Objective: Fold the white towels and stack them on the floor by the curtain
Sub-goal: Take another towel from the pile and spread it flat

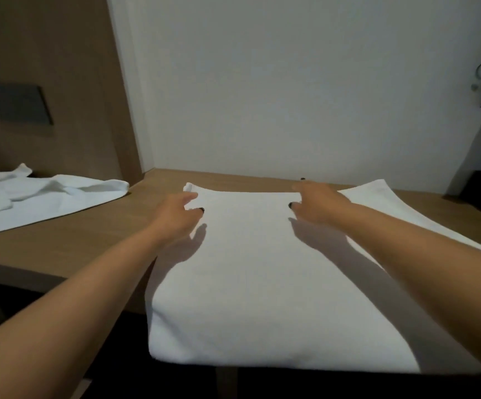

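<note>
A large white cotton towel [250, 272] lies spread flat on the brown wooden tabletop [69, 240], filling the middle of the view, its near edge hanging over the table's front at 6 o'clock. The left hand [177, 216] pinches the towel's far left corner at about 11 o'clock, thumb and curled fingers closed on the lifted cloth. The right hand [318, 204] sits at the far edge at about 1 o'clock, fingers bent down onto the fabric; whether it grips or only presses I cannot tell. A second, rumpled white towel [40, 195] lies well apart at 9 o'clock on the same tabletop. A plain white wall [276, 90] stands behind at 12 o'clock.
</note>
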The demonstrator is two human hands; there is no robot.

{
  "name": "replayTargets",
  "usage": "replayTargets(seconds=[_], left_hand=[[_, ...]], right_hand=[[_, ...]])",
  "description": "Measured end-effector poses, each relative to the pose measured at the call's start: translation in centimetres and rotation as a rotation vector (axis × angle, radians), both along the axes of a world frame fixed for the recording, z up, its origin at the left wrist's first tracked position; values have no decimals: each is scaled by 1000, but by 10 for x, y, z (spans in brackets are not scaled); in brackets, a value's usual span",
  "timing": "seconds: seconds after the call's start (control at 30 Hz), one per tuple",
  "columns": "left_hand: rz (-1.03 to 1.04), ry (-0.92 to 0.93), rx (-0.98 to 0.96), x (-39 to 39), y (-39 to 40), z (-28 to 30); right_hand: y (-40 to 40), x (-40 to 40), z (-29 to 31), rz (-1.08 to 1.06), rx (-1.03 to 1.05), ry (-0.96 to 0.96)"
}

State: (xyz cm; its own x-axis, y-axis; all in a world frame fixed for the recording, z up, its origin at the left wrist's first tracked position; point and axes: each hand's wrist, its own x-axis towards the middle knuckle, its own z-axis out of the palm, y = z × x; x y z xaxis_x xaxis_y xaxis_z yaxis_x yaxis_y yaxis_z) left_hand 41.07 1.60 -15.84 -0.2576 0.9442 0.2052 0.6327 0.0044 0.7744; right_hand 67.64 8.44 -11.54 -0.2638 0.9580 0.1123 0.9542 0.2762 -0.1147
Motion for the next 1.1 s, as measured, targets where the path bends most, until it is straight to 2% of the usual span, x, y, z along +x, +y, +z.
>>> replayTargets(seconds=[0.13, 0.27, 0.37, 0.43, 0.57, 0.8, 1.1], left_hand=[[7, 6, -21, -11, -46, -2], [33, -12, 8, -19, -107, -19], [147, -50, 193, -12, -149, -38], [238, -200, 283, -1, -169, -49], [410, -494, 323, 23, -187, -70], [165, -798, 21, 40, -198, -92], [266, -647, 157, 30, -220, -74]], right_hand=[[-79, -65, 0, 223, -63, 98], [-129, -96, -19, 328, -182, 155], [-135, -103, -43, 350, -159, 55], [-135, -104, -51, 351, -111, 29], [-136, -104, -51, 342, -114, -10], [-142, -106, -48, 318, -115, -13], [-141, -106, -50, 292, -124, -22]])
